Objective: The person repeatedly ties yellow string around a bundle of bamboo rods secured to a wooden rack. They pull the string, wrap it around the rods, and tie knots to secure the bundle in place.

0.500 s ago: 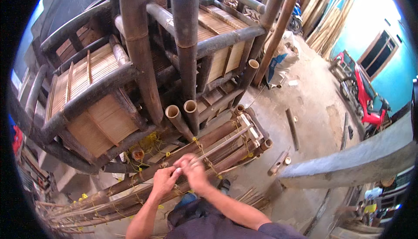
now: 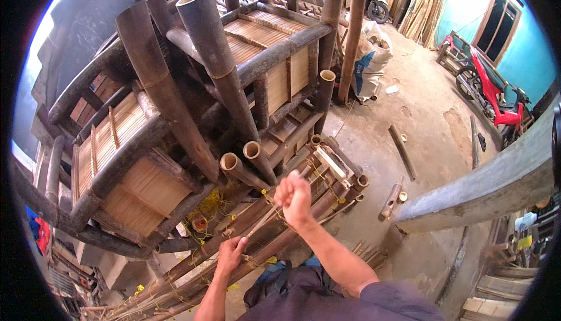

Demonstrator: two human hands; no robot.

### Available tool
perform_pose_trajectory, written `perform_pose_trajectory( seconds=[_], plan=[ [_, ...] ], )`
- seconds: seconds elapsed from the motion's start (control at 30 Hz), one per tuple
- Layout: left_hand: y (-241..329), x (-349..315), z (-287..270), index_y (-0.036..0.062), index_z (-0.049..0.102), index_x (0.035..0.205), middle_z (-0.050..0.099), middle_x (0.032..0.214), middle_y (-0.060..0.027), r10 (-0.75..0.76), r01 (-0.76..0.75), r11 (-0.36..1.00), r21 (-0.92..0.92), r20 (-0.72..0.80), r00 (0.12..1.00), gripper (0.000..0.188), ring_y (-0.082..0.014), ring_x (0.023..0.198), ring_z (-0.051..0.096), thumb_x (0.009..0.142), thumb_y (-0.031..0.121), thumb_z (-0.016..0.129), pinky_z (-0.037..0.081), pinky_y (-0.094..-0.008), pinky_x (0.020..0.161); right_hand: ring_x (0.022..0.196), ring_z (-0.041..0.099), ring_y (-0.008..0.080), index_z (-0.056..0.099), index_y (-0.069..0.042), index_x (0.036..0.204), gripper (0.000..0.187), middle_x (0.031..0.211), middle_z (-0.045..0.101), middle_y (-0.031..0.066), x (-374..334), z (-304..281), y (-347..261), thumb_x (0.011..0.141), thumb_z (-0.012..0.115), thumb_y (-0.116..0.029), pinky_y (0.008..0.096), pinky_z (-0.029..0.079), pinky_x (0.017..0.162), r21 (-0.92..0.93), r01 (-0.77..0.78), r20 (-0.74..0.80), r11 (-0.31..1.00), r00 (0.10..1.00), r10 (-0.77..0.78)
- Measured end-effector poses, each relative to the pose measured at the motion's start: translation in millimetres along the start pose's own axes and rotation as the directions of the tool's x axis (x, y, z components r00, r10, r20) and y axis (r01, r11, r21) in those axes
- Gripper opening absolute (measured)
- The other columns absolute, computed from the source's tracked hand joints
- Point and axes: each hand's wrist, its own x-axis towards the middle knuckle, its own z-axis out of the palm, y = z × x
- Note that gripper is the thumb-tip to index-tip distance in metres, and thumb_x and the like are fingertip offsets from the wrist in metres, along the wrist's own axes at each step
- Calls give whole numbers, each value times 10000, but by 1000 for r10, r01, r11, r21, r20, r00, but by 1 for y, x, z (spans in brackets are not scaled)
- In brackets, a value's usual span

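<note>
While my left hand (image 2: pixel 231 252) grips a thin strip (image 2: pixel 258 223) on the head view, my right hand (image 2: pixel 295 199) sits farther out and to the right, closed in a fist. Left fingers: wrapped on the strip, thumb along its top. Right fingers: curled tight, a bit blurred; can't tell whether the strip's far end runs into them.

Strip location: between my two hands, slanting from near left to far right, above the brown bamboo poles (image 2: pixel 323 205). Can't tell whether it touches them. Yellow string (image 2: pixel 272 259) is looped on the poles just right of my left hand, so a snag looks likely there.

Handling notes, my judgement:
- Left hand as the anchor: firm grip, low, close to the poles.
- Right hand does the pulling, in line with the strip. Sideways load would probably kink or split something this slim.
- Steady tension, no jerks. If it slips, I could go knuckles-first into the two open bamboo tubes (image 2: pixel 252 150) just beyond my fist.
- Thumb flat, not sliding: edges could be sharp on bare skin.
- Watch clearance to the pale slats (image 2: pixel 332 166) at the far right end of the poles; right elbow needs room too.
- Yellow tangle (image 2: pixel 207 210) by the big dark chair (image 2: pixel 143 188), far left: don't let the strip's tail catch in it.
</note>
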Motion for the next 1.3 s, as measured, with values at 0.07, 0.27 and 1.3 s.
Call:
perform_pose_trajectory(
  seconds=[0.07, 0.27, 1.3],
  plan=[
    [7, -4, -4, -13, 529, 715, 501, 582, -170, 10, -9, 1000, 23, -13, 1000, 493, -269, 548, 488, 915, 437, 517, 399, -408, 565, 401, 242, 111, 336, -127, 655, 449, 503, 288, -4, 15, -5, -20, 1002, 369, -411, 285, 240, 386, 132, -17, 62, 991, 998, 9],
    [5, 11, 12, 53, 584, 851, 553, 689, -60, 61, -50, 996, -78, 146, 987, 400, -182, 683, 533, 983, 384, 400, 442, -337, 677, 382, 274, 131, 314, -116, 617, 501, 474, 279, -3, 6, -19, -14, 997, 374, -438, 311, 309, 362, -183, 132, 131, 974, 985, -109],
    [72, 61, 119, 117, 672, 875, 641, 736, -104, 208, -232, 972, 25, -548, 810, 107, -294, 712, 622, 834, 207, 630, 480, -401, 699, 844, 601, 312, 583, -10, 871, 246, 886, 619, 164, 41, 120, 4, 769, 648, -224, 388, 490, 702, -273, 914, 640, 300, -60, 766]
  ],
)
